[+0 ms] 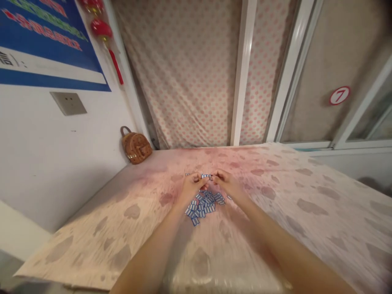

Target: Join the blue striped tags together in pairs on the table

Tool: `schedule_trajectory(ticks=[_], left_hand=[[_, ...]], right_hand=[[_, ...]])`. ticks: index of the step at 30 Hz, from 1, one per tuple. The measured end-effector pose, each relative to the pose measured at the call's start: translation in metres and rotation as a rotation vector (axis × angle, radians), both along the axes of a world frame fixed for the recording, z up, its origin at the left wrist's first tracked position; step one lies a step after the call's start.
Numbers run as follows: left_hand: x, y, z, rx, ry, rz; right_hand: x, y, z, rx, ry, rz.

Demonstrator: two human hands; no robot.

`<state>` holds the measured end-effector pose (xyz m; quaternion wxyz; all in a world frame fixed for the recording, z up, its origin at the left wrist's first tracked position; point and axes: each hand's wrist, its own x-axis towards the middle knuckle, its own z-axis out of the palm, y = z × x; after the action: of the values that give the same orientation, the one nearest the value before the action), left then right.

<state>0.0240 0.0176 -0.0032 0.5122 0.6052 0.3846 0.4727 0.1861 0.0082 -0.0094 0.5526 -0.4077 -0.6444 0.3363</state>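
A loose heap of small flat rectangular pieces (pixel 200 206), white with blue edges, lies on the table close to my wrists. Just beyond it my left hand (pixel 195 182) and my right hand (pixel 223 179) come together, fingertips nearly touching. A small blue-and-white piece (pixel 210 177) shows at the pinched fingertips of my right hand. The fingers of my left hand are closed too, but what they hold is too small to tell. More such pieces (pixel 204 176) show between and behind the hands, partly hidden by the fingers. One piece (pixel 229 197) lies apart beside my right wrist.
A pale cloth with grey heart shapes covers the table (pixel 131 241). At the far left corner a small brown backpack-shaped bag (pixel 137 148) leans on the wall. A dotted curtain (pixel 196 90) and white-framed panes (pixel 318 81) stand behind the far edge.
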Motion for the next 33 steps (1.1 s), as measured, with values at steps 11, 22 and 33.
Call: schedule_trajectory(ticks=[11,22,33], left_hand=[[-0.054,0.029,0.001,0.219,0.394,0.321],[-0.036,0.036,-0.04,0.192,0.777,0.158],[-0.03,0.037,-0.049,0.002,0.626,0.078]], right_hand=[[0.034,-0.004,-0.013,-0.081,0.049,-0.355],[0.035,-0.002,-0.021,-0.089,-0.065,-0.391],[0.024,-0.001,-0.037,-0.208,-0.301,-0.206]])
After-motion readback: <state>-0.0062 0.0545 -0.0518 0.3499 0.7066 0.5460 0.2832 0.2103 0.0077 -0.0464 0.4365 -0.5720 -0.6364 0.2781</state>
